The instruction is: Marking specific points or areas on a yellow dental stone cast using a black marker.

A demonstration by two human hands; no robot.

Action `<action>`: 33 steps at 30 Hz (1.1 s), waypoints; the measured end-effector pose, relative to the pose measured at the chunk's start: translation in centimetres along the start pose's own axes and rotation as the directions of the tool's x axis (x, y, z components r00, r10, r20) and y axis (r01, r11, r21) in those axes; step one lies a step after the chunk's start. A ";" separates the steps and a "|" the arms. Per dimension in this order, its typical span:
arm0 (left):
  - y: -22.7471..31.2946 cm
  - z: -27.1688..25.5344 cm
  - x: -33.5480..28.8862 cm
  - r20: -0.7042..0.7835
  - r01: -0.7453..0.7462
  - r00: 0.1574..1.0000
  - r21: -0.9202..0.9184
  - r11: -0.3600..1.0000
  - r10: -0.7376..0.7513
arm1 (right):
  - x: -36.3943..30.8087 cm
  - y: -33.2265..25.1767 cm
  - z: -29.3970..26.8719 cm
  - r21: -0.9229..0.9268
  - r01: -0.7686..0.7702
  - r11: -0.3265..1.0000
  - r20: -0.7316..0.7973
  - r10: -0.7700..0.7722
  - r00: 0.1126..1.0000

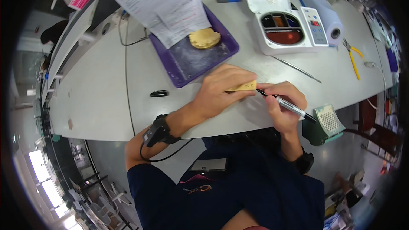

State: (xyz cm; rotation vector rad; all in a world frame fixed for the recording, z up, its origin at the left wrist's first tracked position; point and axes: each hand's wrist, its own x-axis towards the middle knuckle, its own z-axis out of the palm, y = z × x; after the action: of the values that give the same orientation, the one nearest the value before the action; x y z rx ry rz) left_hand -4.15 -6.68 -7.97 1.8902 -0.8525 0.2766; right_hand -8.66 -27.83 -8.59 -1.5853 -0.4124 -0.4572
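Our left fingers (241, 76) pinch a pale-yellow, flat-faced block (248, 86); our right fingers (273, 104) hold a slim black-and-white marker (289, 105) at its four o'clock — the block likely light, chippable, best held by its edges

Yellow piece (248, 86); purple tray (194, 63)

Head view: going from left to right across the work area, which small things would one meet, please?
Black pen cap, pale yellow cast, small yellow piece in the left hand, black-and-white marker in the right hand, yellow-handled pliers.
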 end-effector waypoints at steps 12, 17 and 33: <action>0.2 0.1 0.1 0.023 -0.022 1.000 0.083 0.996 0.020 | 0.3 -0.6 0.2 -0.197 -0.004 0.980 -0.007 0.003 1.000; 0.1 0.0 0.1 0.007 -0.043 0.999 0.038 0.998 0.043 | 0.3 -0.6 0.6 -0.179 0.013 0.984 -0.015 -0.016 1.000; 0.1 0.2 0.1 0.020 -0.055 0.998 0.078 0.995 0.054 | 0.2 -0.3 0.3 -0.202 0.023 0.979 0.015 -0.021 1.000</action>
State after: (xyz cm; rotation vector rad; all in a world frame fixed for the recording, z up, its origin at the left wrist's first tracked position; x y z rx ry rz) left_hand -4.20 -6.95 -7.98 1.9468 -0.9183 0.3313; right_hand -8.65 -27.56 -8.19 -1.7824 -0.4032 -0.5194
